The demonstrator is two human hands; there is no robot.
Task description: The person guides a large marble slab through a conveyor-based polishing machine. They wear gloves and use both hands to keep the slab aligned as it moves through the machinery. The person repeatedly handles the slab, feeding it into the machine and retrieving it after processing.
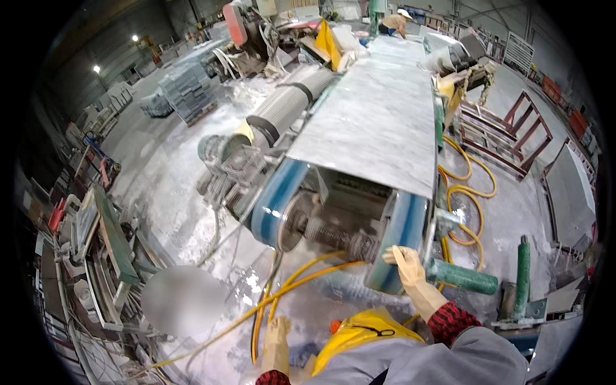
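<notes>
A grey-white veined stone slab (378, 109) lies along a machine bed and ends just in front of me. Two wet blue belts, a left belt (273, 208) and a right belt (407, 221), wrap the machine's near end, with a rusty threaded roller shaft (340, 237) between them. My right hand (407, 268), in a cream glove, rests against the lower part of the right belt with its fingers outstretched. Low in front of me hangs my left hand (277, 340), gloved alike, next to the hoses; how its fingers are bent is not clear.
Yellow hoses (301, 280) cross the wet floor before me and coil on the right. A green cylinder (465, 276) juts out by my right hand. Motors (240, 157) line the left side. Metal frames (504, 131) stand right. Another person (394, 24) bends at the far end.
</notes>
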